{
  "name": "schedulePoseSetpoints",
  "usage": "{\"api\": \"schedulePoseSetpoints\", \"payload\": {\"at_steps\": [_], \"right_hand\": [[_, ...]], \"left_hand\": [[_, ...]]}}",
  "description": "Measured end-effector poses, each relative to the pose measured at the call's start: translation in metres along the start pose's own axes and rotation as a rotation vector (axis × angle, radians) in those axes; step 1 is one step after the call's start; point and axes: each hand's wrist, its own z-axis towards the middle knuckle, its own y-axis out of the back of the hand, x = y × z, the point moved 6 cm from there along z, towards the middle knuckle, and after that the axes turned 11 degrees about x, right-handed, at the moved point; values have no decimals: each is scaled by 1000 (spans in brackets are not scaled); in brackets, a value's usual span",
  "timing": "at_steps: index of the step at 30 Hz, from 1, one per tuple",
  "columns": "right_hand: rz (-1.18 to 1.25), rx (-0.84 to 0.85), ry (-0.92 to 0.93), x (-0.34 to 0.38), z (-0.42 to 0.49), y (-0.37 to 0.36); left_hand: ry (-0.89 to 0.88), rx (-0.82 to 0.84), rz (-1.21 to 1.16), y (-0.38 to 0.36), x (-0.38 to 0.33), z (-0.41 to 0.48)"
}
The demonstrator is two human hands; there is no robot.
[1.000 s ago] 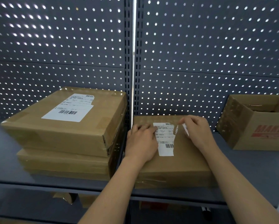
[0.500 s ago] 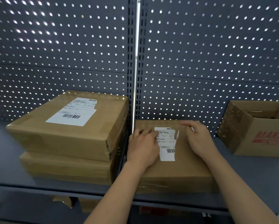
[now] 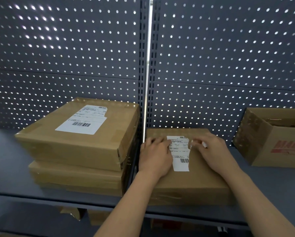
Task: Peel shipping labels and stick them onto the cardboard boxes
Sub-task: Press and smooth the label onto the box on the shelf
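A flat cardboard box lies on the shelf in front of me. A white shipping label with a barcode lies on its top. My left hand lies flat on the box, fingers pressing the label's left edge. My right hand sits at the label's upper right and pinches a small white strip of paper between its fingers. To the left stands a stack of two boxes; the upper one carries a stuck label.
An open cardboard box with red print stands at the right on the grey shelf. A perforated grey back panel rises behind. More cardboard shows on a lower shelf.
The view has shifted slightly, so the boxes sit lower in frame. My right hand has moved a little to the right from the label; the left hand stays pressed on its left edge.
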Motion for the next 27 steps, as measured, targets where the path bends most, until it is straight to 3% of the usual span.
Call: {"api": "schedulePoseSetpoints", "payload": {"at_steps": [7, 12, 19, 24, 27], "right_hand": [[-158, 67, -116, 12, -16, -10], [-145, 47, -149, 23, -21, -7], [78, 38, -331, 23, -15, -7], [31, -37, -464, 20, -12, -15], [-39, -73, -420, 27, -18, -20]], "left_hand": [[7, -10, 1, 0, 0, 2], [7, -11, 12, 1, -1, 1], [15, -1, 29, 2, -3, 0], [17, 0, 23, 2, -3, 0], [10, -2, 19, 3, -4, -1]]}}
